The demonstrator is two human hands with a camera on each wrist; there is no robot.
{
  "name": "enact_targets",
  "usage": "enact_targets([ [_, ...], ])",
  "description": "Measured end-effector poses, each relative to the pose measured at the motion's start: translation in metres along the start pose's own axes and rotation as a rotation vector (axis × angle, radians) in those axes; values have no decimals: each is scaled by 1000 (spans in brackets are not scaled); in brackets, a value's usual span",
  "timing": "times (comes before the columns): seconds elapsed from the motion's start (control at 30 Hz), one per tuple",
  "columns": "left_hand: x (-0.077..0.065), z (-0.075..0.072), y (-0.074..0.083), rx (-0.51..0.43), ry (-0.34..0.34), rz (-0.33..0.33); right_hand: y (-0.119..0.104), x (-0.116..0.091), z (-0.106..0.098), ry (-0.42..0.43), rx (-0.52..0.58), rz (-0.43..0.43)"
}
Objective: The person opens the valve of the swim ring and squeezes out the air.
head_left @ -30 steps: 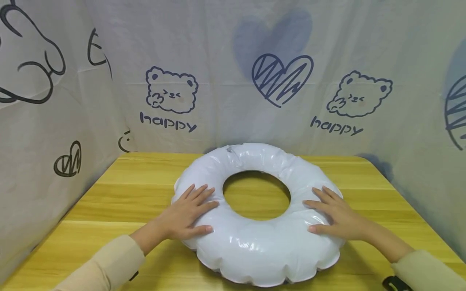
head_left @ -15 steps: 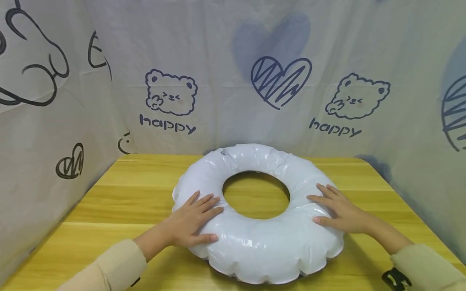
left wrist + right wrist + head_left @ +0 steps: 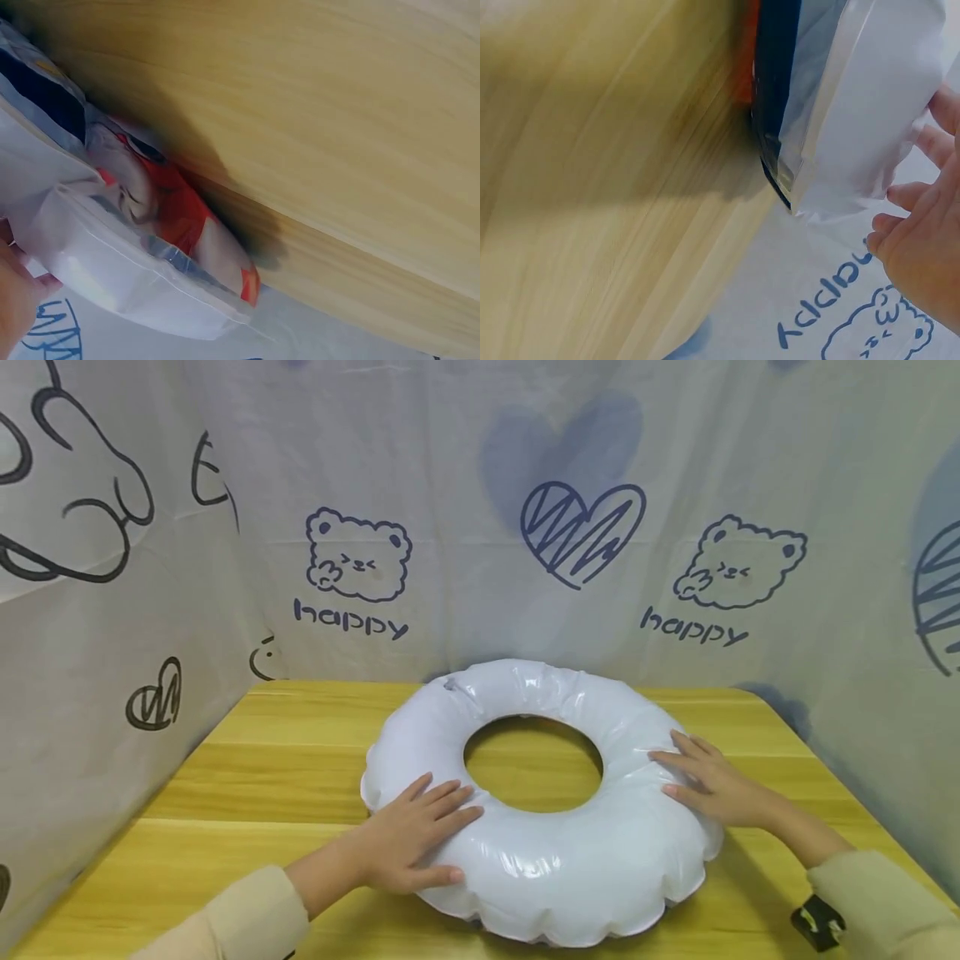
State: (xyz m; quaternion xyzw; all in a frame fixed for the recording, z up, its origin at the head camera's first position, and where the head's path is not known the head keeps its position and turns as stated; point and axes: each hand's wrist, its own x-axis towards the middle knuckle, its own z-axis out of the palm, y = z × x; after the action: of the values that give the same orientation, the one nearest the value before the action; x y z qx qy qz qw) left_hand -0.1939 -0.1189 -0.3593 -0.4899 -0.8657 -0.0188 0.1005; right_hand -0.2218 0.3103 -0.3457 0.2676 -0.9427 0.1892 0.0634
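A puffed-up white swim ring (image 3: pixel 555 868) lies flat on the wooden table (image 3: pixel 247 777), its hole facing up. My left hand (image 3: pixel 412 835) rests on the ring's near left side, fingers spread and straight. On the right side, my right hand (image 3: pixel 716 781) touches the top with extended fingers. A small valve (image 3: pixel 450 683) shows at the ring's far left. In the left wrist view, the ring's underside (image 3: pixel 176 202) has a red and dark blue print. The right wrist view catches the ring's white side (image 3: pixel 870 112) with the fingers against it.
A pale cloth (image 3: pixel 465 593) printed with bears, hearts and the word "happy" hangs behind the table and along both sides. The ring's far edge lies close to the back cloth.
The ring has turned counterclockwise, its valve shifting left. My left hand has come nearer and to the right, while my right hand has slid farther away along the ring.
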Motion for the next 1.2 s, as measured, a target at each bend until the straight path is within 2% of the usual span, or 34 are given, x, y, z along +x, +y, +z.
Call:
enact_targets([
  [0.37,5,3,12,13,-25,20,9,9,-1,-53,-21,63],
  [0.7,8,8,17,93,51,43,13,20,-3,-59,-40,96],
  [0.83,9,9,12,89,93,36,1,20,-3,-30,-68,103],
  [1.03,10,5,-7,53,117,-30,-34,16,4,68,-161,24],
  [1.2,9,2,-27,29,152,-101,-68,10,14,39,-144,-26],
])
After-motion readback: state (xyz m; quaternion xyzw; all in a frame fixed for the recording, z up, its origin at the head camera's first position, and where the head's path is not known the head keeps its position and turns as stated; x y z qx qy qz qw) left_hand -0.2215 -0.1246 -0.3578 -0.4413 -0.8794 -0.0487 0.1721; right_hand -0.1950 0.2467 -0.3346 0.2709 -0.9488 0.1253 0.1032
